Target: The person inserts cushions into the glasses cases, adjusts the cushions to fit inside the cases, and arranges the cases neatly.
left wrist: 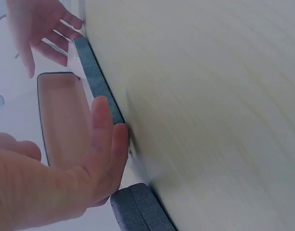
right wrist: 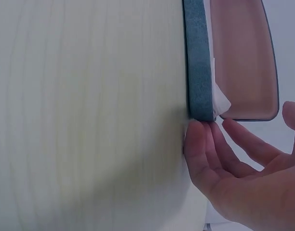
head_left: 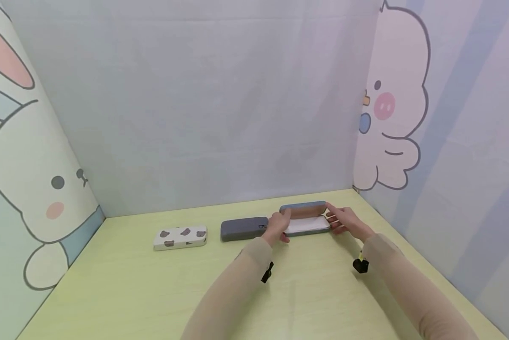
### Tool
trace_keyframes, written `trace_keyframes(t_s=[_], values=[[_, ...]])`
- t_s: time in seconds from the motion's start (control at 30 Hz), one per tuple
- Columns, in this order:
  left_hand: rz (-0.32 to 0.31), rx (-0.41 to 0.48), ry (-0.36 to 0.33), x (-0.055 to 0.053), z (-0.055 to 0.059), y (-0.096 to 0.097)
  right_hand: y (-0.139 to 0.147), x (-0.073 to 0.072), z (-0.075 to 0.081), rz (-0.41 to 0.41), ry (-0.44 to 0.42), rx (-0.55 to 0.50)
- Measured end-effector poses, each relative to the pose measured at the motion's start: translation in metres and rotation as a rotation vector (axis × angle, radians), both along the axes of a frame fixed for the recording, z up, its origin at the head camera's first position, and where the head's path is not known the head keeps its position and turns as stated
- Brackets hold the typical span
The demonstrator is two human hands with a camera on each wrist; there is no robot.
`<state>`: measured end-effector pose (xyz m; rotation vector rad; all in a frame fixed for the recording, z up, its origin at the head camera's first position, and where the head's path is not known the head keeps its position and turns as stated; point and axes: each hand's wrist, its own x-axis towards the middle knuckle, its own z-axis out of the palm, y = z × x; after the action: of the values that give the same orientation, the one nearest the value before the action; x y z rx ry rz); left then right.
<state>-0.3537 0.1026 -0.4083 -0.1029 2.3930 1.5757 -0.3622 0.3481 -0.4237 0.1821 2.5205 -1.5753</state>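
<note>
A blue glasses case lies with its lid raised at the back right of the table. Its lid has a pinkish-brown lining, and a white cloth or paper lies inside the base. My left hand is at the case's left end, its extended fingers against the edge of the base. At the opposite end, my right hand touches the base with its fingertips, thumb held apart from the case. A dark grey glasses case, closed, lies just left of my left hand.
Farther left lies a closed white case with a bear-head pattern. The pale wooden table meets a plain cloth wall behind the cases. Cartoon-printed walls stand along both sides.
</note>
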Motion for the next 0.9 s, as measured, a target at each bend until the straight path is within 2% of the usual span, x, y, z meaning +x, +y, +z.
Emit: trace_keyframes(t_s=[0.23,0.47,0.9], values=[[0.044,-0.037,-0.028,0.000,0.002,0.008,-0.004,-0.001,-0.003,-0.045,-0.002,-0.003],[0.083,-0.114,0.001,-0.003,-0.002,0.013,-0.006,-0.004,-0.006,-0.080,-0.015,-0.013],[0.157,-0.104,0.032,-0.003,-0.004,0.018,-0.011,-0.004,-0.006,-0.136,0.004,0.049]])
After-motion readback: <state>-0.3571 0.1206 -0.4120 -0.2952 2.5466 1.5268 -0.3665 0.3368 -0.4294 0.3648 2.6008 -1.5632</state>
